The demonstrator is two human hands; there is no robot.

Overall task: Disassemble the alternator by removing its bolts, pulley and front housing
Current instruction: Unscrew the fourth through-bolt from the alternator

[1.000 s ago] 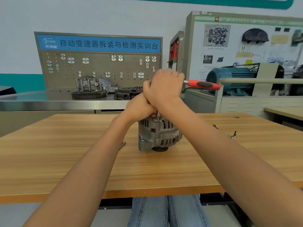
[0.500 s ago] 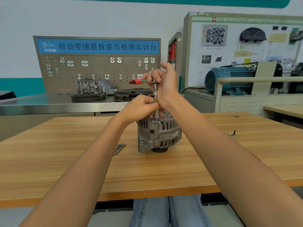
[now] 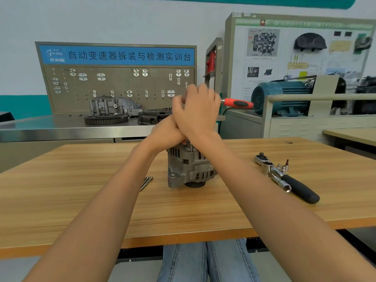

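Observation:
The grey alternator stands on end, pulley down, in the middle of the wooden table. My left hand sits curled on its top and holds it steady; its fingers are hidden under my right hand. My right hand grips the head of a red-handled ratchet above the alternator, with the handle pointing right. The tool's shaft down to the alternator is mostly hidden. Two removed long bolts lie on the table just left of the alternator.
A black-handled ratchet with sockets and small bits lies on the table to the right. Behind the table are a steel bench with gearbox parts and a pegboard, and a blue motor at the right.
The red handle pointed right a second ago, swung left half a second ago, and points right again now. My right hand closed back over the tool head. The alternator stayed put.

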